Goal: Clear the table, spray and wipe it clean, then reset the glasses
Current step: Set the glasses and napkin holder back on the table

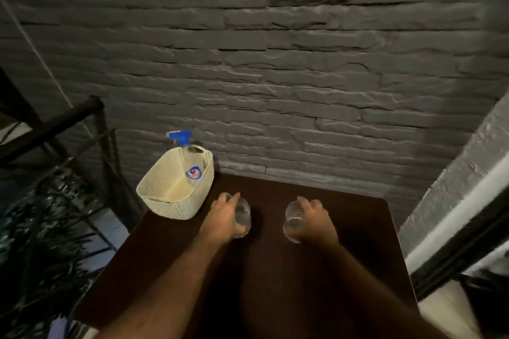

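Note:
My left hand [224, 215] grips a clear glass [243, 216] over the far middle of the dark brown table [261, 270]. A second clear glass [293, 220] is held by my right hand [312, 219] a little to the right. Both glasses are at or just above the tabletop; I cannot tell whether they touch it. At the table's far left corner stands a cream woven basket [165, 201]. Inside it leans a clear spray bottle [190, 162] with a blue trigger head.
A grey stone-brick wall [275, 77] runs right behind the table. A black metal railing [55, 129] and dark plant leaves [41, 242] lie to the left. A pale ledge and dark frame [454, 215] border the right side.

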